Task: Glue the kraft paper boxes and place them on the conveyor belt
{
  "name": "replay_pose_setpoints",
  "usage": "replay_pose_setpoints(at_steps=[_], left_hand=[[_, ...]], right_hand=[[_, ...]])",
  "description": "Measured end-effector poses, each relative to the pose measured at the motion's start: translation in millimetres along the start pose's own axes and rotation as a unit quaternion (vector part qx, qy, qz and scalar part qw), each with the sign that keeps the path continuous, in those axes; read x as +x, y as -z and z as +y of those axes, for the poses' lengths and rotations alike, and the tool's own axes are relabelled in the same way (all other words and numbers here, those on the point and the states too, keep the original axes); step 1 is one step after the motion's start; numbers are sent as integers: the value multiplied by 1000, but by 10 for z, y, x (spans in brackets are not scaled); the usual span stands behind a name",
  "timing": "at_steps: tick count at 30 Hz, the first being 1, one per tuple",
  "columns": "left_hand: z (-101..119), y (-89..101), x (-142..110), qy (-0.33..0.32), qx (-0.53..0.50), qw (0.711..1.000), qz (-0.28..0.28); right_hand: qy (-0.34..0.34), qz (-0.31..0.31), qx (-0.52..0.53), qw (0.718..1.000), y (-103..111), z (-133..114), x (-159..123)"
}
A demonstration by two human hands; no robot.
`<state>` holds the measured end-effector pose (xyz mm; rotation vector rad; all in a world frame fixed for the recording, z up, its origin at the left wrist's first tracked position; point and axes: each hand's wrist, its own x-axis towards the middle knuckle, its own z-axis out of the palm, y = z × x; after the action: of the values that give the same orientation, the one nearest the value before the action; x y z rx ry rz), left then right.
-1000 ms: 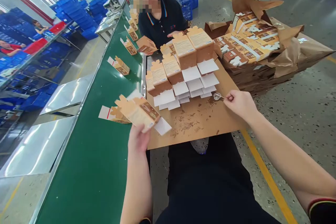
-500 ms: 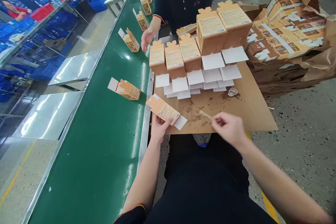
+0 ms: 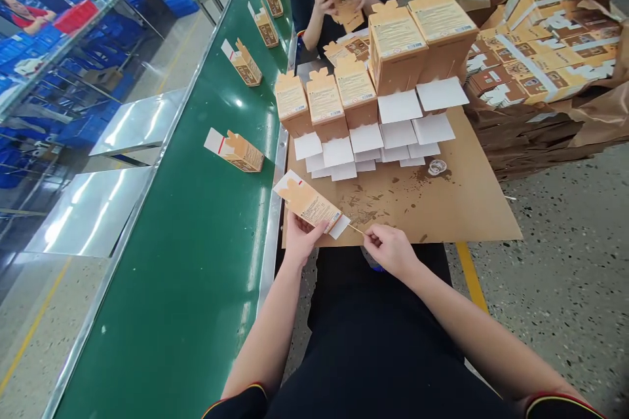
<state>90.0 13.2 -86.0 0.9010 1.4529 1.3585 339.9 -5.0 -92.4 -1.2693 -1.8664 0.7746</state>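
Right hand (image 3: 390, 252) has moved left, pinching a thin stick (image 3: 356, 229); mid-frame, left hand (image 3: 301, 240) clasps the printed carton (image 3: 314, 207), likely light, crushable, best held by its edges.

The held carton (image 3: 312, 206) has a tan face with dark lines of small print and white end flaps, the upper one marked in red. The thin stick (image 3: 356, 230) is pale yellowish. On the table (image 3: 472, 203), plain brown is spattered with darker brown flecks and blotches. Stacked cartons (image 3: 400, 46) show printed tan tops, deeper brown sides and white flaps. The conveyor (image 3: 171, 288) is glossy deep green, edged in silver. Brown wrapping paper (image 3: 540, 144) surrounds tan-and-chocolate flat cartons (image 3: 521, 59) crossed by white bands. The floor (image 3: 565, 262) is grey with black speckles and a yellow stripe (image 3: 472, 281). The wearer's shirt (image 3: 388, 347) is near-black, its sleeves trimmed in red and yellow.
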Motion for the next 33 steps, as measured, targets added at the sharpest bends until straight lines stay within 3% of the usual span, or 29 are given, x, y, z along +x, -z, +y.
replay_pose_setpoints(at_steps=[9,16,19,22,26,30,33], left_hand=[[41,-150,-357,-60,231,970,38],[-19,-193,-351,-69,273,958,43],[13,-127,-314,-86,292,951,53],[130,184,-207,-85,319,934,133],[344,942,45,-100,274,915,280],[436,1620,235,-91,200,914,342],[399,1827,249,-31,206,909,362]], right_hand=[[-38,72,48,996,313,-22,-201],[-42,75,60,994,383,-91,-344],[-27,77,60,995,395,-96,-336],[-32,81,49,995,439,-78,-328],[-44,101,43,993,505,-40,-319],[-39,102,50,993,500,-22,-221],[-39,90,65,993,496,-34,-109]])
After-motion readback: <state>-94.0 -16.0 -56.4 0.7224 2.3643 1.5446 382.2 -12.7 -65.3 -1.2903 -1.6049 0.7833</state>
